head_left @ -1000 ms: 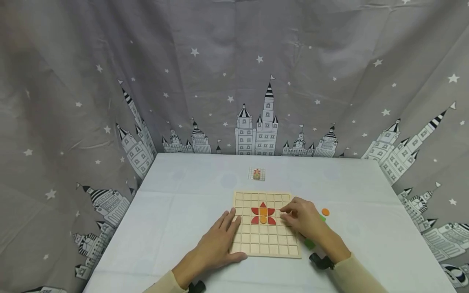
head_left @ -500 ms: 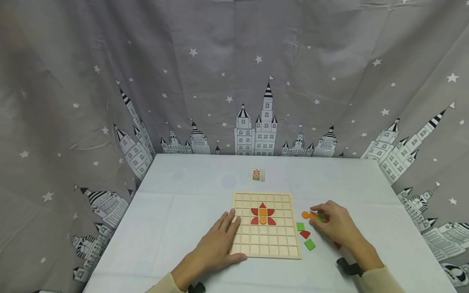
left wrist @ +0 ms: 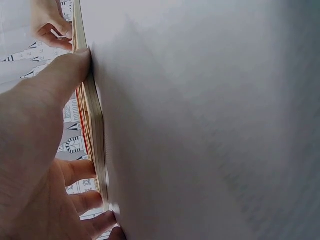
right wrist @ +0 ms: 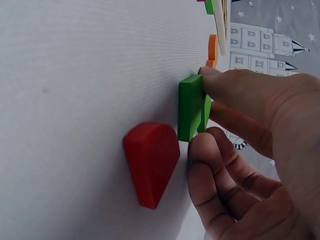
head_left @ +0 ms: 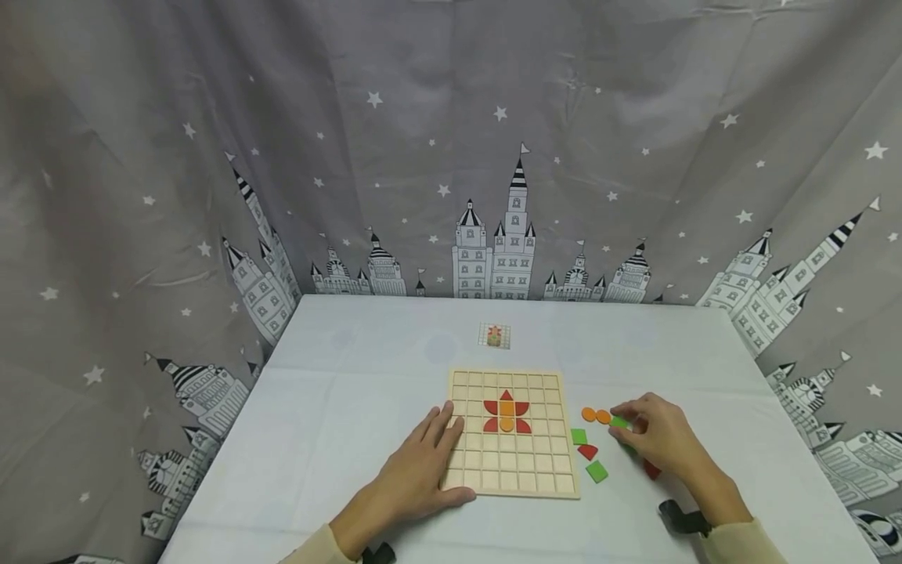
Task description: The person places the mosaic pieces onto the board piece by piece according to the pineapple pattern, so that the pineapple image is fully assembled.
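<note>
My left hand [head_left: 423, 462] rests with spread fingers on the left edge of the gridded wooden board [head_left: 521, 478], its thumb at the front left corner. On the board, red pieces [head_left: 491, 424] surround an orange square [head_left: 506, 408] and an orange disc [head_left: 506, 424]. Right of the board, the thumb and index finger of my right hand [head_left: 658, 431] pinch a flat green square [head_left: 619, 422] close to the table. In the right wrist view another green square [right wrist: 190, 110] lies by the thumb, near a red quarter-round piece [right wrist: 152, 160].
Two orange discs [head_left: 595, 415] lie side by side just left of my right hand. Two green squares [head_left: 597, 471] and a red piece [head_left: 588, 452] sit beside the board's right edge. A small pattern card [head_left: 495, 335] lies behind the board. A grey castle-print curtain [head_left: 451, 157] hangs behind the table.
My right hand has moved from over the board to the loose pieces, then slightly right, off the orange disc and onto a green square. The left hand stays on the board.
</note>
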Tool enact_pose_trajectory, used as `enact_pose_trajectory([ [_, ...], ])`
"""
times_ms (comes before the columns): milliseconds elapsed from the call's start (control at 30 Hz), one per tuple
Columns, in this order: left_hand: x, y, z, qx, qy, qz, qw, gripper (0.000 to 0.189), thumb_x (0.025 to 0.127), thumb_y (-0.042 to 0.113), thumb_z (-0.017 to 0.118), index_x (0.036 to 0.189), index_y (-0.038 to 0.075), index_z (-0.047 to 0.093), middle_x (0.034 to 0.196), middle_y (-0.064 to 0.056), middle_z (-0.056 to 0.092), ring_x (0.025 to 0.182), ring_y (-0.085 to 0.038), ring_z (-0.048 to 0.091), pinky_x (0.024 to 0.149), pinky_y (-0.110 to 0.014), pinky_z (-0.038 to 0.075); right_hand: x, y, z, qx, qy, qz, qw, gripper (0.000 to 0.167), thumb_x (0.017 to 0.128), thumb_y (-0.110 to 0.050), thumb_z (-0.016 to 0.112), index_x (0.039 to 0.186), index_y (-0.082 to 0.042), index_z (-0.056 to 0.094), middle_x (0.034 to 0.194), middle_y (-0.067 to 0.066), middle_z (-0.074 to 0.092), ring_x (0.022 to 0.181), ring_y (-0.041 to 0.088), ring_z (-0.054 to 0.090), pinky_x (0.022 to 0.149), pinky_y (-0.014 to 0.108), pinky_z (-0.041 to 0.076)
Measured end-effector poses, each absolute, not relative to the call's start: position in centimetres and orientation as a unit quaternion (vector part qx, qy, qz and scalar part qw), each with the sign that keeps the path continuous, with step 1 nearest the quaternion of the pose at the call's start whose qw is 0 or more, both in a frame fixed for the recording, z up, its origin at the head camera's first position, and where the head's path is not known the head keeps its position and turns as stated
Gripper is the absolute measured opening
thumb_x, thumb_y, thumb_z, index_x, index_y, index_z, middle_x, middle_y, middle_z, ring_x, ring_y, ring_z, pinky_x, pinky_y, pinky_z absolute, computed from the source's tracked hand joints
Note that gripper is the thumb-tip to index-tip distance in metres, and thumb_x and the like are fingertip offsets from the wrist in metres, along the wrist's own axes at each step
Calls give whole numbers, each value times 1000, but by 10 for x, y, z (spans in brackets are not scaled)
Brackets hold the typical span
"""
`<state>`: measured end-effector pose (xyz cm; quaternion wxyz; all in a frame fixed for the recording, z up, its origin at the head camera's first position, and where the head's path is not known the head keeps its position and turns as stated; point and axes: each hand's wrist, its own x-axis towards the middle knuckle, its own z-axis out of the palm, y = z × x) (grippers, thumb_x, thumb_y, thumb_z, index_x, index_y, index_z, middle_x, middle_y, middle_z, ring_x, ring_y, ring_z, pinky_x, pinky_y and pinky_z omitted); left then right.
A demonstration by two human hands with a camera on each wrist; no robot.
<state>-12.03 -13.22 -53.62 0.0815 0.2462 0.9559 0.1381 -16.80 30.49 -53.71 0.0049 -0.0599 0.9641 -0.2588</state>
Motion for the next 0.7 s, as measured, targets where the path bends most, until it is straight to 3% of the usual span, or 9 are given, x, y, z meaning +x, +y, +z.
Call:
enact_pose_trajectory([
  [700,-119,-131,-534,245,957,134,78,115,96,75,84,178,3,45,190,-25,33,176,-48,38,138,-59,45,-167,305,-537,-51,961,-272,-3,32,95,-19,98,123,-5,89,98,-1,77,87,15,60,71,22,50],
])
